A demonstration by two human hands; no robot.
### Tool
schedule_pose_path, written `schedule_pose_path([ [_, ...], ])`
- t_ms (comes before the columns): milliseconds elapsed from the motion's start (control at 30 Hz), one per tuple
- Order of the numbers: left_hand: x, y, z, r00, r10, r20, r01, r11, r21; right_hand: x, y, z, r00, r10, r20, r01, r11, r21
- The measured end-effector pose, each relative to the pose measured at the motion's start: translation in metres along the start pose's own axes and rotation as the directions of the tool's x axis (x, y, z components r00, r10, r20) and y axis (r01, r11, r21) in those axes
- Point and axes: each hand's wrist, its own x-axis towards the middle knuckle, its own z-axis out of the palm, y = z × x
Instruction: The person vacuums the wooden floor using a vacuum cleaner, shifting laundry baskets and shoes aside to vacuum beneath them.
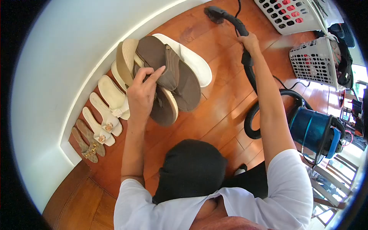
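My left hand (pixel 142 92) is closed on a pair of dark brown flip-flops (pixel 188 86), lifted near the wall with their footbeds and straps showing. A tan strap piece (pixel 128 53) and a long white sole or shoe (pixel 197 63) show behind them; I cannot tell whether the hand holds these too. My right hand (pixel 250 43) is wrapped round the black handle of a vacuum hose (pixel 241 28). At its far end a round brush head (pixel 213 15) points towards the floor, away from the footwear.
Cream slides (pixel 113 92), white sandals (pixel 101 111) and brown sandals (pixel 86 142) line the white baseboard (pixel 115 50). The blue vacuum canister (pixel 310 128) stands on the wooden floor (pixel 207 130) at right, its hose curving beside my arm. Two white laundry baskets (pixel 312 63) are at upper right.
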Motion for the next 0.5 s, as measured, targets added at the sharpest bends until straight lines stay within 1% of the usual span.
schedule_pose_path([
  [33,0.003,-0.001,0.001,1.000,0.027,-0.014,-0.027,1.000,0.011,-0.007,0.001,-0.002,0.999,-0.034,0.027,0.034,0.999,-0.012],
  [133,0.013,-0.004,0.009,1.000,0.012,-0.003,-0.012,1.000,-0.023,-0.060,0.017,-0.018,0.964,-0.001,0.266,-0.008,0.999,0.035],
  [233,0.033,-0.003,0.023,0.999,0.036,-0.016,-0.036,0.999,-0.035,-0.111,0.021,-0.051,0.977,0.014,0.211,0.014,0.992,-0.129],
  [267,0.041,-0.002,0.028,0.999,0.036,-0.006,-0.036,0.999,-0.040,-0.108,0.029,-0.059,0.991,0.005,0.135,0.012,0.993,-0.121],
  [333,0.058,-0.003,0.045,0.990,0.128,-0.053,-0.130,0.991,-0.043,-0.097,0.054,-0.080,1.000,-0.016,-0.016,0.015,0.994,-0.106],
  [367,0.069,-0.004,0.054,0.981,0.175,-0.079,-0.179,0.983,-0.041,-0.090,0.070,-0.089,0.999,0.041,-0.026,-0.043,0.995,-0.085],
  [400,0.080,-0.006,0.064,0.981,0.182,-0.071,-0.186,0.981,-0.053,-0.082,0.087,-0.096,0.995,0.093,-0.035,-0.096,0.993,-0.065],
  [433,0.090,-0.009,0.076,0.980,0.187,-0.063,-0.191,0.979,-0.065,-0.081,0.085,-0.098,0.989,0.145,-0.041,-0.147,0.988,-0.045],
  [467,0.100,-0.012,0.090,0.980,0.191,-0.056,-0.195,0.978,-0.078,-0.087,0.086,-0.099,0.986,0.165,0.015,-0.165,0.986,0.033],
  [500,0.111,-0.012,0.105,0.977,0.203,-0.069,-0.208,0.975,-0.080,-0.098,0.085,-0.104,0.980,0.179,0.084,-0.181,0.983,0.026],
])
